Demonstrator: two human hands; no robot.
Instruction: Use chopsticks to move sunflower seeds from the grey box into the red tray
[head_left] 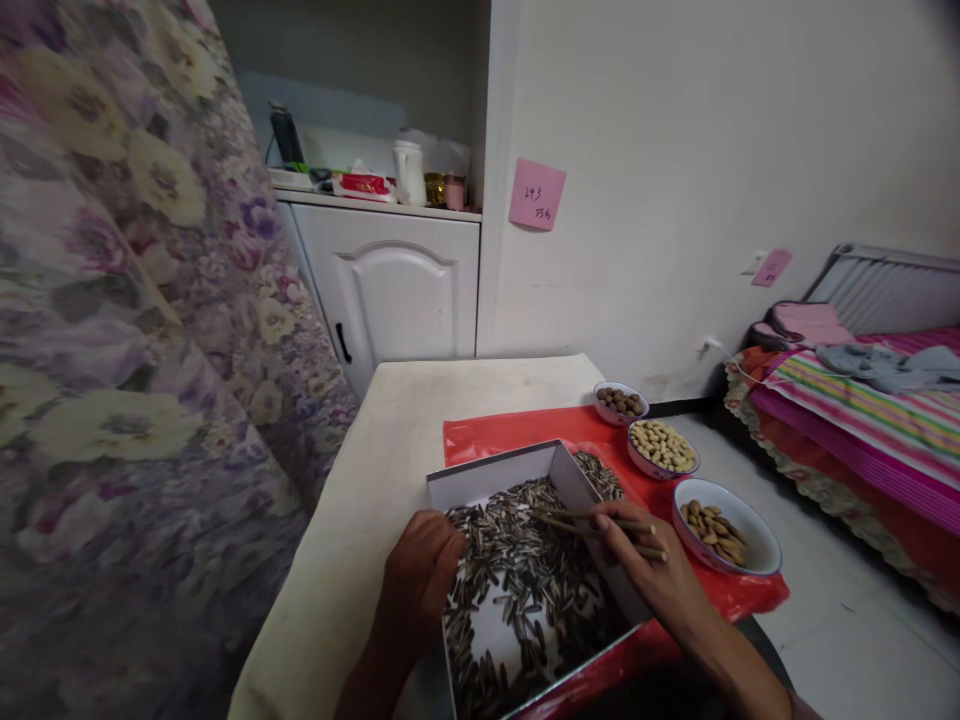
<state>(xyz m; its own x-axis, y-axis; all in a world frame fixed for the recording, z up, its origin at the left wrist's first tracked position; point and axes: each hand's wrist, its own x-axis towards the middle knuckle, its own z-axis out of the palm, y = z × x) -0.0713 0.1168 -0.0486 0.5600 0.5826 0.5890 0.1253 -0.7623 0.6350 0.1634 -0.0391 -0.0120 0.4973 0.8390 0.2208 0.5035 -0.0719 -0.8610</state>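
My right hand is closed around a pair of wooden chopsticks. Their tips reach over the sunflower seeds inside a white cardboard box. At the box's left side my left hand is closed, its fingers curled at the wall; what they grip is partly hidden. Seeds cover most of the box's floor, with a white patch showing near the front. Whether the chopstick tips pinch a seed is too small to tell.
On a red plastic sheet to the right stand bowls of round brown nuts, pale nuts and almond-like nuts. More seeds lie beyond the box. A floral curtain hangs left; a bed stands right.
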